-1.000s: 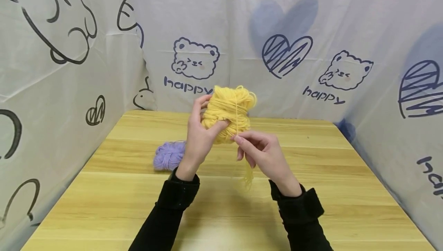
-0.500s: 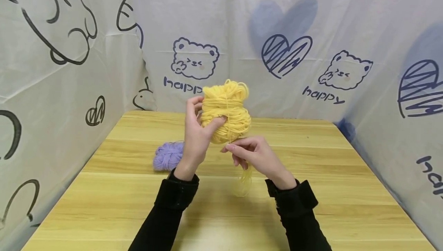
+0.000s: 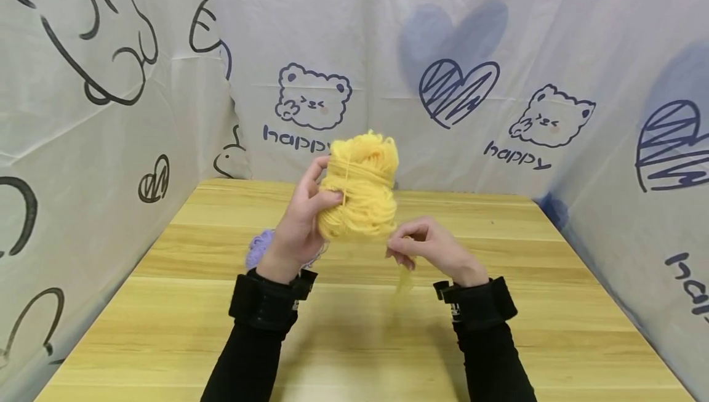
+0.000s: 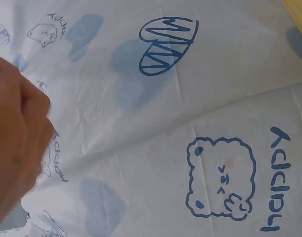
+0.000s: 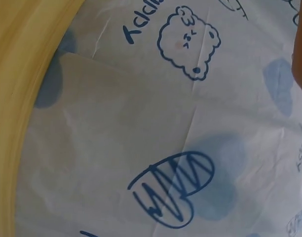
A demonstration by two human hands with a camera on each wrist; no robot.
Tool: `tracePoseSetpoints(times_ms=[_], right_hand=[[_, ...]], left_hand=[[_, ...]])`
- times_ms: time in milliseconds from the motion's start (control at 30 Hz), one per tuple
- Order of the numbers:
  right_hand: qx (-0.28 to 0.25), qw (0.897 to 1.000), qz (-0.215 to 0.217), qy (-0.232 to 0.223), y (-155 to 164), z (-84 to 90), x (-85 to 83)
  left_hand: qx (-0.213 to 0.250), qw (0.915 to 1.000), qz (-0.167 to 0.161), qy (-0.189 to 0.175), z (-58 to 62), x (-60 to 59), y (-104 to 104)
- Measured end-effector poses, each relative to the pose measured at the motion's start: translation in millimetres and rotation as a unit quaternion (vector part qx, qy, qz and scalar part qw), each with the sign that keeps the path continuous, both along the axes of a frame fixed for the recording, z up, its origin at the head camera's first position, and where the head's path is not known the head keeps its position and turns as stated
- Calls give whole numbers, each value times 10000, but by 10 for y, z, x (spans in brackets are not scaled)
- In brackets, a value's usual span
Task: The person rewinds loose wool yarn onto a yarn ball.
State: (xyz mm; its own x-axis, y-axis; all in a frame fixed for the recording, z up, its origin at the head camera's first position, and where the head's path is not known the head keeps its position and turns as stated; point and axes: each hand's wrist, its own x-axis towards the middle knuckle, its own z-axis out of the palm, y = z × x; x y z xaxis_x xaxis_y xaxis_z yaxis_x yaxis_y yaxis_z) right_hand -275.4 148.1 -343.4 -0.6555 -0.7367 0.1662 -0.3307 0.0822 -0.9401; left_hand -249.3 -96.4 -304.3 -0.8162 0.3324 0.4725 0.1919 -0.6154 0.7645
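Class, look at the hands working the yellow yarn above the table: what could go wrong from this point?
1. The left hand grips the yellow yarn bundle by one side only; its loose loops might slip and tangle.
2. The strand dangling below the right hand could snag or knot.

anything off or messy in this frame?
Nothing stands out. The left hand grips the yellow yarn bundle above the wooden table, the right hand pinches its loose strand, and a purple yarn skein lies behind the left wrist.
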Motion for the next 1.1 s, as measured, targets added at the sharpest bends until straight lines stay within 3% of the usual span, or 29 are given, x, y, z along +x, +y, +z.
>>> tracePoseSetpoints(times_ms=[67,133,300,400,500,600,733,800,900,1100], right_hand=[[-213,9997,72,-111,72,9,-20],[-492,9983,168,-258,128,18,-45],[-1340,9879,96,-776,214,42,-96],[-1741,9795,-57,-1012,231,80,-77],[-2073,9735,-71,-958,230,131,-23],[-2150,9730,-273,-789,210,193,65],[-1879,9770,-805,-613,153,260,185],[-1653,9803,-1007,-404,117,276,229],[-1229,9849,-1220,87,55,284,277],[-450,9887,-1247,694,-58,281,333]], left_hand=[[-289,9983,-460,189,15,2,-48],[-815,9933,-721,395,24,8,-92],[-2410,9650,-666,796,24,18,-154],[-3283,9369,-214,1184,-8,-4,-152],[-4042,9031,431,1389,-52,-29,-132],[-4536,8769,1089,1158,-82,-50,-91],[-4702,8561,2011,742,-104,-65,-27],[-4617,8509,2418,656,-109,-64,3],[-4335,8516,2908,475,-118,-65,48],[-3445,8733,3443,73,-126,-76,110]])
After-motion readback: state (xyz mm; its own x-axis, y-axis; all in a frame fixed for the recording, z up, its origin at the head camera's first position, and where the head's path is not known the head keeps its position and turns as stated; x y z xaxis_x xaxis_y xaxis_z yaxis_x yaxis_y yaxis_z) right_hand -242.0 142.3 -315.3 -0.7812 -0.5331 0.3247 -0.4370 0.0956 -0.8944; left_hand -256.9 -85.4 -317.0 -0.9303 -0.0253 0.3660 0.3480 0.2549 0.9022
